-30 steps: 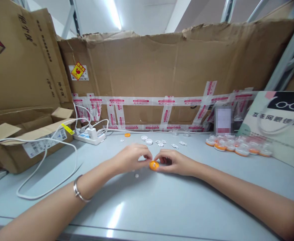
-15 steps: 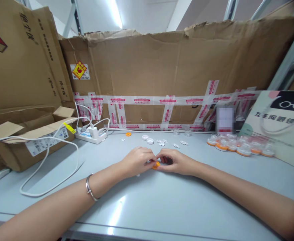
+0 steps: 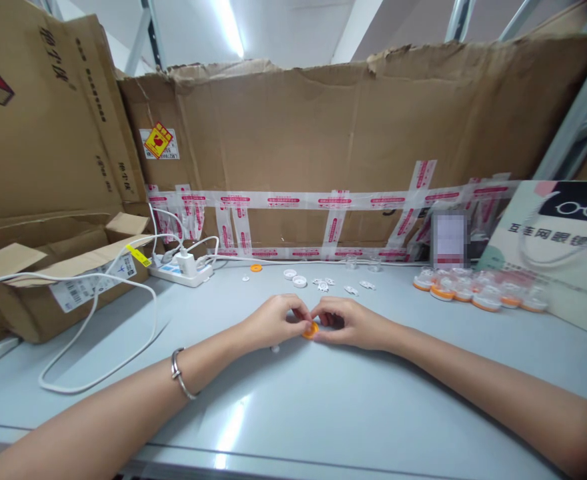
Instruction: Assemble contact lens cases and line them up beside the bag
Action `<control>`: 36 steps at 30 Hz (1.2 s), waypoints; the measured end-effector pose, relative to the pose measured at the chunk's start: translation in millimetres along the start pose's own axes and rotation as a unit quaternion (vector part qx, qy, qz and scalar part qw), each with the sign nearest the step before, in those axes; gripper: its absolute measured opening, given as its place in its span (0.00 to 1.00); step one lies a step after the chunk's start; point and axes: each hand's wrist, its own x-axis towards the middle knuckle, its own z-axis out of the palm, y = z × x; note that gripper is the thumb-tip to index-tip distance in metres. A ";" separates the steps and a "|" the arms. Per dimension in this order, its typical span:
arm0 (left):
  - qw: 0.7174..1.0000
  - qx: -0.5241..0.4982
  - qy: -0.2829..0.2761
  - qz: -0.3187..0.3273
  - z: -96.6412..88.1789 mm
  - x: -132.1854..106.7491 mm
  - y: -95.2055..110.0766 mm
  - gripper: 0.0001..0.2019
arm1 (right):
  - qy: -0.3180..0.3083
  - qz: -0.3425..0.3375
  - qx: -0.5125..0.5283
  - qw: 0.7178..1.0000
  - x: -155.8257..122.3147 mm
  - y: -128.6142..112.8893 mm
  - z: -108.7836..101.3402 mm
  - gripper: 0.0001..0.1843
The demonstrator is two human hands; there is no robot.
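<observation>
Between my two hands is a small round orange plastic piece, close above the grey tabletop. My left hand pinches its left side with thumb and fingertips. The fingers of my right hand curl around its right side, with the thumb low against it. My fingers cover part of the piece. A small white bit shows under my left hand. Beyond my hands lie two white round caps, several flat white cut-out parts and an orange ring.
At right, several clear domed pieces with orange and white bases stand by a paper bag. A white power strip with a looping cable and an open carton are at left. A large cardboard sheet walls the back.
The orange piece has tilted so more of its round face shows. My left thumb and fingers have shifted slightly on it; my right hand is almost still.
</observation>
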 end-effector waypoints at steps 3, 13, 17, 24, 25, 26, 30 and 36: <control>0.999 -0.006 0.019 -0.036 2.9 0.0 -3.2 0.06 | -0.003 -0.002 0.001 1.000 1.2 -0.6 0.9 0.15; 1.000 0.027 0.000 -0.014 -4.2 -1.0 -2.7 0.06 | 0.000 -0.003 0.011 1.000 0.7 -3.5 1.1 0.15; 0.997 0.052 -0.026 0.044 -20.8 -4.1 1.3 0.07 | 0.005 0.008 0.012 1.000 -0.3 -3.2 1.0 0.16; 0.981 0.113 -0.098 0.125 -26.7 -6.7 2.1 0.11 | 0.024 0.011 0.012 1.000 -2.4 2.3 4.1 0.15; 0.979 0.126 -0.097 0.127 -26.3 -6.9 1.7 0.11 | 0.029 0.007 0.013 0.999 -2.9 3.5 4.9 0.15; 0.978 0.138 -0.095 0.128 -25.9 -7.2 1.5 0.11 | 0.035 -0.001 0.014 0.999 -3.3 4.8 5.8 0.14; 0.972 0.174 -0.088 0.132 -25.9 -8.4 0.8 0.12 | 0.067 -0.062 0.006 0.996 -4.0 9.8 9.2 0.12; 0.969 0.187 -0.082 0.135 -25.5 -8.2 -1.9 0.12 | 0.098 -0.090 -0.019 0.991 -3.0 10.3 11.9 0.11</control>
